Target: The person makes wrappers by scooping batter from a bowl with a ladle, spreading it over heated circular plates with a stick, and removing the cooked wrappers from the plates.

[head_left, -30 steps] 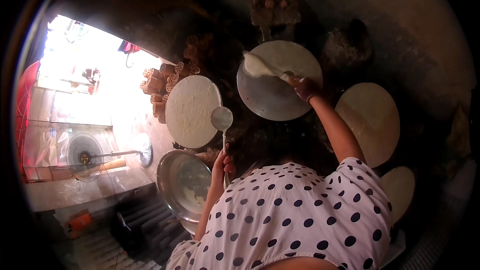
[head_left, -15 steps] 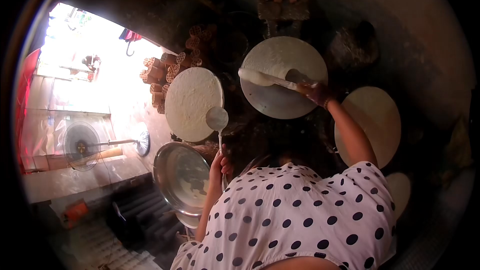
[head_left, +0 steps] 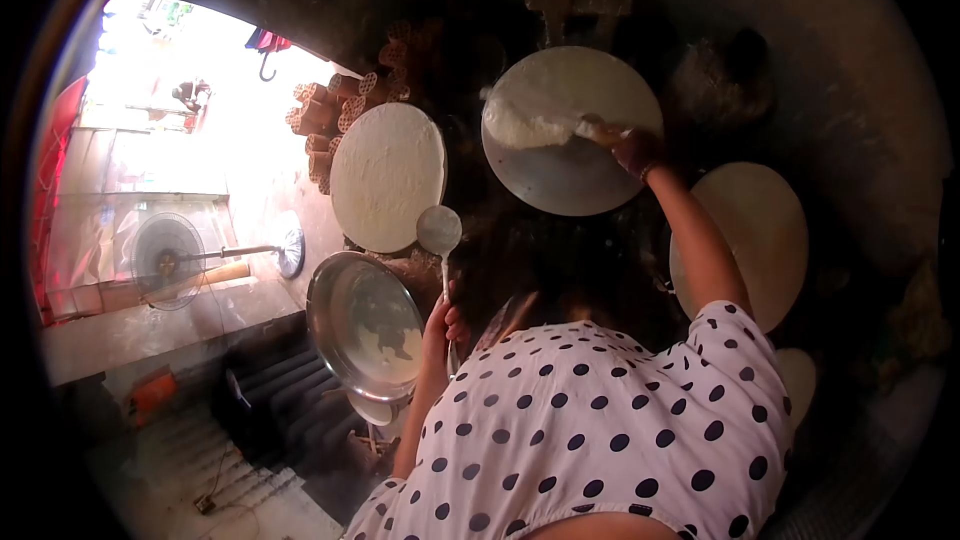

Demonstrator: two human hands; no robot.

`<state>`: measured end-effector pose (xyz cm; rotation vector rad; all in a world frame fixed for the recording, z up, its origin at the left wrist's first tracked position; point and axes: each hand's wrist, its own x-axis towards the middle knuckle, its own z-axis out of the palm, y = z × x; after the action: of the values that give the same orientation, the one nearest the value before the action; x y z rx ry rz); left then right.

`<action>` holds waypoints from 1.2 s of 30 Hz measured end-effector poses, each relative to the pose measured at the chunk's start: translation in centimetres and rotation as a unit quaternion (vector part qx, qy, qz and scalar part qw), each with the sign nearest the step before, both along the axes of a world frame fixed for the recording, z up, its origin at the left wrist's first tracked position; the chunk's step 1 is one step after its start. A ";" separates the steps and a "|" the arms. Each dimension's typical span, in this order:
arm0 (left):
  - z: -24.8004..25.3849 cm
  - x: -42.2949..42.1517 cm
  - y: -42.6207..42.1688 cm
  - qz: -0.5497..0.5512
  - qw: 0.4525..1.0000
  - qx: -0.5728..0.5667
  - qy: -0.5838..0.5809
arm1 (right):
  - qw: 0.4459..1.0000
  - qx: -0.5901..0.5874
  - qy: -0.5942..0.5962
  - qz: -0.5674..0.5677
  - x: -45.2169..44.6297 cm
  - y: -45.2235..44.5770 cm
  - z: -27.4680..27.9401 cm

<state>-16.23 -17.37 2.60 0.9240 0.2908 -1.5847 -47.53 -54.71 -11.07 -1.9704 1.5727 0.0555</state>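
Observation:
My left hand (head_left: pixel 441 328) is wrapped round the long handle of a ladle (head_left: pixel 439 230). Its round bowl points away from me, just below a round plate-like surface coated in pale batter (head_left: pixel 388 178). In my right hand (head_left: pixel 638 152), which looks dark as if gloved, is the brown handle of a flat spatula (head_left: pixel 590 127). Its far end is smeared by motion over the middle round griddle (head_left: pixel 575 190). White batter (head_left: pixel 530 128) shows along the blade. Pale grey surface shows across the near half of the griddle.
A large metal basin (head_left: pixel 335 340) with some pale liquid stands at the left. On the right is another pale round surface (head_left: pixel 745 230). Several perforated briquettes (head_left: pixel 318 115) are stacked behind. A fan (head_left: pixel 168 260) stands at far left, near a bright opening.
My right hand and the spatula have shifted a little up, and the blade has swept across the griddle. The ladle stays in my left hand, nearly still. The whole view has shifted slightly.

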 end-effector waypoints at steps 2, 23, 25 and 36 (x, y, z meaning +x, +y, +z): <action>0.0 -0.5 0.5 -0.002 1.000 0.005 -0.021 | 0.995 -0.023 -0.073 0.066 -0.8 2.5 2.9; -1.5 3.9 5.4 -0.079 0.996 -0.027 -0.044 | 0.893 -0.351 -0.263 -0.101 2.0 17.9 3.0; -1.8 5.1 6.4 -0.091 0.994 -0.039 -0.041 | 0.922 -0.175 -0.302 -0.167 10.3 18.1 2.7; -3.9 13.6 14.6 -0.130 0.984 0.001 -0.119 | 0.663 0.096 -0.525 -0.525 15.3 26.9 -1.5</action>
<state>-2.66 -2.79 -1.30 1.1784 0.0034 -1.6899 -32.18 -27.84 -12.52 -0.3778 1.4443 -1.1138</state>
